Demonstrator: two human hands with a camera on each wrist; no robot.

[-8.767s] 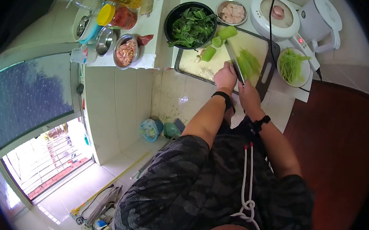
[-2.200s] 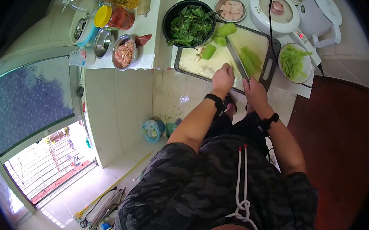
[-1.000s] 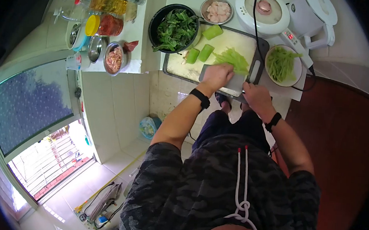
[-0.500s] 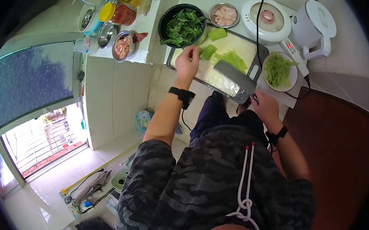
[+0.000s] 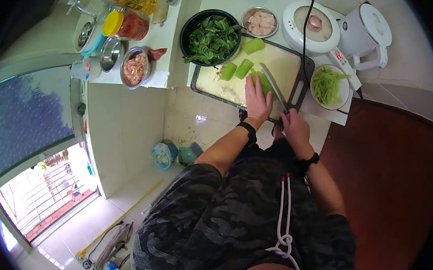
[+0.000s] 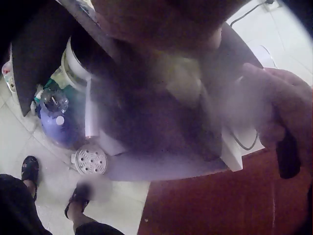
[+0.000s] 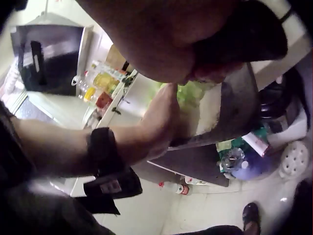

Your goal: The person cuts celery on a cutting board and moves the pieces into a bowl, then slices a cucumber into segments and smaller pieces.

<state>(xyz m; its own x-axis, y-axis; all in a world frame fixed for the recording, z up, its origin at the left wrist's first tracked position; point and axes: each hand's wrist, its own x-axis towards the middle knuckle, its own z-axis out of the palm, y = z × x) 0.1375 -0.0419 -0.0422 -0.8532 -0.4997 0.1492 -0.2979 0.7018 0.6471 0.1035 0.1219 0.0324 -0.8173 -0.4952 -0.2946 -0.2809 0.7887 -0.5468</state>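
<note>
On the cutting board [image 5: 223, 92], my left hand [image 5: 258, 100] lies with its fingers extended over a green vegetable piece [image 5: 264, 83]. My right hand [image 5: 296, 130] grips the handle of a knife [image 5: 275, 86], whose blade stands on edge just right of that piece. Several other green pieces [image 5: 244, 68] lie at the board's upper left, beside the black bowl of leaves [image 5: 213, 38]. The right wrist view shows the left hand [image 7: 161, 117] by pale green slices [image 7: 190, 95] and the right hand [image 7: 161, 34] around a dark handle [image 7: 244, 36]. The left wrist view is blurred.
A plate of green strips [image 5: 329, 86] stands right of the board. Behind are a bowl of pale meat [image 5: 260, 23], a white round cooker [image 5: 310, 28] and a kettle [image 5: 366, 35]. Bowls, a red jar [image 5: 132, 26] and bottles stand left. A black cable [image 5: 306, 36] hangs near the board.
The left hand has moved from the board's left side onto the green vegetable. The knife, lying flat and wide before, is now turned on edge, and the right hand has shifted slightly left.
</note>
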